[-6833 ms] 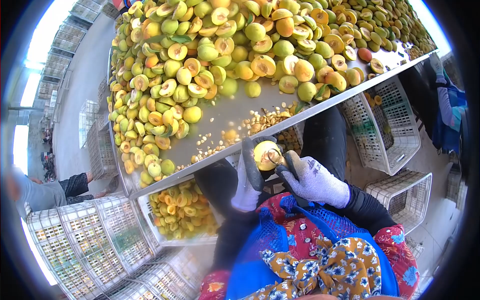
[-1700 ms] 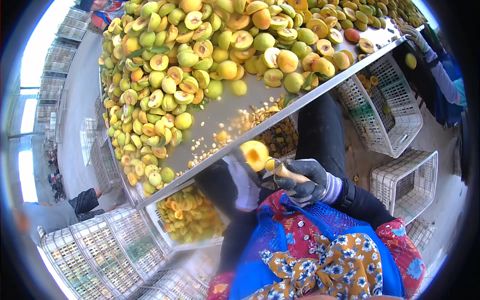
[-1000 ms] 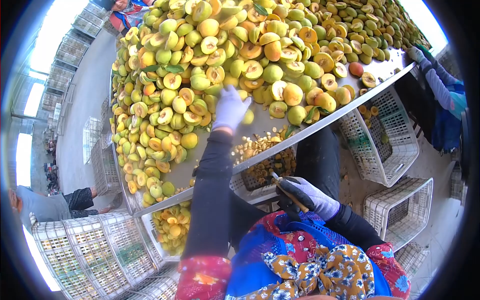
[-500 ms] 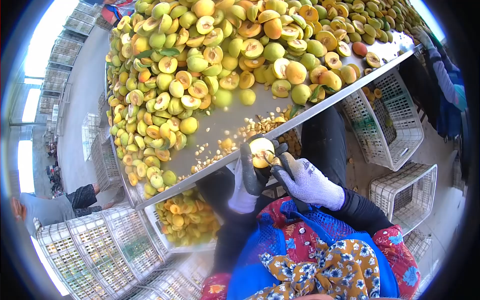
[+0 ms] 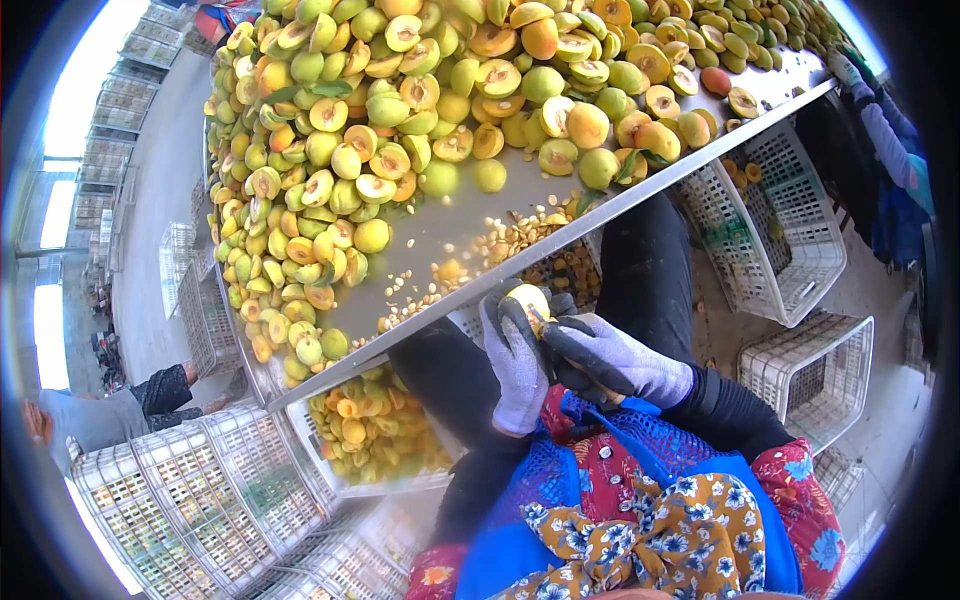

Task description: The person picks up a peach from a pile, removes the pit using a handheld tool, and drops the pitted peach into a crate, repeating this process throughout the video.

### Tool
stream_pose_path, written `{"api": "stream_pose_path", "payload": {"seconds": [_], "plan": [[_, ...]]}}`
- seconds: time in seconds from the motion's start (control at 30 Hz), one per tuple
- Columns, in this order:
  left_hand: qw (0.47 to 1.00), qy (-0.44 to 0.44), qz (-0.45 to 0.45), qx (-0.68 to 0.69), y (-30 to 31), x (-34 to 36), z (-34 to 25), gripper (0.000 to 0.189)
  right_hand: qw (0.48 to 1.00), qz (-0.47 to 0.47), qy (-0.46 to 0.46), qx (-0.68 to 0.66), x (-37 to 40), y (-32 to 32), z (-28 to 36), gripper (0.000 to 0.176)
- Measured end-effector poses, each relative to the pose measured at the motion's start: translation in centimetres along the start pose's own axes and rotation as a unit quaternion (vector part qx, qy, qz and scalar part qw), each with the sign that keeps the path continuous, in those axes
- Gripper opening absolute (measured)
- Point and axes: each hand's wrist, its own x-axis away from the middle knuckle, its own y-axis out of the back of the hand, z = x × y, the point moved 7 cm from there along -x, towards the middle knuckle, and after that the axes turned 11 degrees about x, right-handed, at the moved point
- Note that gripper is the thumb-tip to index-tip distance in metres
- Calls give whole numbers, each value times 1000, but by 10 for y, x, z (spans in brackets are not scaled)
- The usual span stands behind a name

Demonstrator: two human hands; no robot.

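My left hand, in a white and dark glove, is wrapped round a pale yellow-green fruit just off the table's front edge. My right hand, gloved alike, is closed against the fruit's lower right side; a thin dark item seems to be in it, mostly hidden by the fingers. Halved and whole yellow-green fruits lie heaped on the metal table. Loose pits are scattered near its front edge.
Below the table, a crate holds fruit halves. Stacked white crates stand at lower left, and more crates at right. One person is at far left; another person's sleeve reaches the table at upper right.
My left hand has turned and closed further round the fruit, whose cut face shows less. Both hands are closer together, and my right hand now hides more of the thin item.
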Motion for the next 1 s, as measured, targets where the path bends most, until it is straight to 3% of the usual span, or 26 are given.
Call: {"api": "stream_pose_path", "payload": {"seconds": [0.03, 0.07, 0.13, 0.23, 0.33, 0.37, 0.47, 0.57, 0.6, 0.67, 0.7, 0.8, 0.93, 1.0], "plan": [[999, 4, -15, -50, 4, -1, 1, 30, 986, -72, -13, 148, -2, 7, -3, 37], [989, -25, -23, -143, 6, 0, -2, 30, 882, -162, 239, 372, -11, 19, -6, 38], [942, -85, -35, -323, 10, 0, -6, 30, 967, -97, 102, 212, -6, 12, -4, 36], [981, -34, -24, -187, 16, 1, 12, 32, 996, 51, -23, -71, 1, 4, -13, 32], [995, 18, -12, -101, 11, 0, 16, 35, 954, 100, -103, -262, 3, 1, -21, 30], [996, 41, -5, -84, 9, 0, 16, 36, 907, 206, -100, -353, 1, -4, -26, 33], [993, 100, 54, 42, -1, -1, 19, 42, 782, 334, -113, -514, 5, -13, -24, 40], [991, 54, 125, -5, -12, 0, 11, 46, 746, 382, -119, -532, 13, -15, -21, 42], [989, 44, 137, -31, -16, 1, 8, 46, 765, 359, -125, -520, 11, -13, -23, 41], [990, 53, 125, -27, -14, -2, 10, 45, 803, 312, -133, -489, 8, -7, -26, 41], [991, 65, 120, 5, -18, -1, 11, 44, 772, 352, -124, -515, 9, -9, -23, 40], [996, 49, 66, 40, -25, 5, 8, 42, 750, 371, -83, -540, 10, -16, -20, 40], [997, 81, 5, -3, -15, 2, 8, 43, 823, 296, -75, -479, -2, -9, -27, 37], [996, 73, 43, -14, -17, 0, 3, 43, 800, 343, -63, -489, -3, -8, -27, 36]]}}
